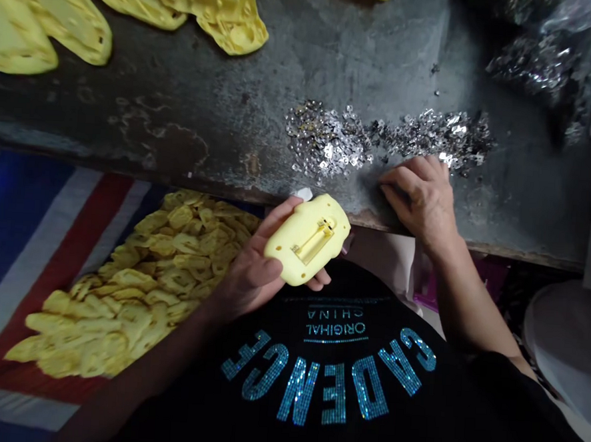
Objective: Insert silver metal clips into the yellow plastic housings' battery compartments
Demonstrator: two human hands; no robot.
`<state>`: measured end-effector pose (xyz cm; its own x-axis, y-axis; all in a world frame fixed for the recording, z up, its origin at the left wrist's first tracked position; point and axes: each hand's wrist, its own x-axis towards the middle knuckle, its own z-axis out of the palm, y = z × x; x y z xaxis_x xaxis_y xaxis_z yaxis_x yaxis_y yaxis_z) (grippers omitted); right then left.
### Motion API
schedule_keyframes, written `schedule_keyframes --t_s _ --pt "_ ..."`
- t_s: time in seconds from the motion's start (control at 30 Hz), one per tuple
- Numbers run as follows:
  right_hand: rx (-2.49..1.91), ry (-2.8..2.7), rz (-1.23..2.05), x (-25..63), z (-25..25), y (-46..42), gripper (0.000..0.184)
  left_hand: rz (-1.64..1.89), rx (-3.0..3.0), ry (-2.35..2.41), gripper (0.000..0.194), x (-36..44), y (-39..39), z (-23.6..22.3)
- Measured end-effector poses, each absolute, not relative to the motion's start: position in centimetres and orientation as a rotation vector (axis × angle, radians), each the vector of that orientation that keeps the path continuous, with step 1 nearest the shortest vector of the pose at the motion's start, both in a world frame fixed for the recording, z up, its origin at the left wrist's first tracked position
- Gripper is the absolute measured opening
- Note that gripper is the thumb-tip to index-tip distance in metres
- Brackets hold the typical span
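Note:
My left hand [260, 269] is wrapped around a yellow plastic casing [286, 250], which has a rectangular battery compartment and small screw holes on its upward side. A small white piece [304, 193] shows at the tip of one left finger. Over the bench, my right hand [424, 195] has its fingers pinched together at the near side of small shiny metal contact pieces [443, 137]. Whatever those fingertips hold, if anything, is hidden. Another cluster of metal pieces [330, 143] lies just left of it.
The dark metal bench [222, 110] has its worn front edge close to my body. Yellow casings [232, 27] lie at the back left. Below, many yellow parts [173, 260] are heaped on a striped sheet [52, 266]. A clear plastic bag [550, 56] of metal pieces sits back right.

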<state>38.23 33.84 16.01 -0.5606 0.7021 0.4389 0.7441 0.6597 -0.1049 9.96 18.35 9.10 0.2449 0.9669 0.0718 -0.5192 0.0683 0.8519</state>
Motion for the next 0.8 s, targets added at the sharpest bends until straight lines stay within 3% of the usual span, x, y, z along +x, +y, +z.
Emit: schedule_keyframes --t_s 0.13,0.3,0.5,0.63,0.8 --pt "-1.031 -2.522 -0.235 37.8 16.5 33.6 0.031 1.22 0.856 0.585 0.083 10.3 18.4 9.9" --pt "-1.052 -2.506 -0.045 38.0 16.9 33.6 0.025 1.21 0.87 0.605 0.089 10.1 18.4 9.4" --pt "-1.048 -2.213 0.165 39.1 17.4 32.8 0.025 1.239 0.899 0.503 0.076 9.7 18.4 9.0" --pt "-1.126 -2.213 0.131 39.1 16.8 32.4 0.012 1.232 0.873 0.55 0.079 9.7 18.4 9.0" --pt "-1.106 -2.312 0.11 38.1 15.9 33.3 0.017 1.241 0.862 0.517 0.08 9.8 18.3 9.1"
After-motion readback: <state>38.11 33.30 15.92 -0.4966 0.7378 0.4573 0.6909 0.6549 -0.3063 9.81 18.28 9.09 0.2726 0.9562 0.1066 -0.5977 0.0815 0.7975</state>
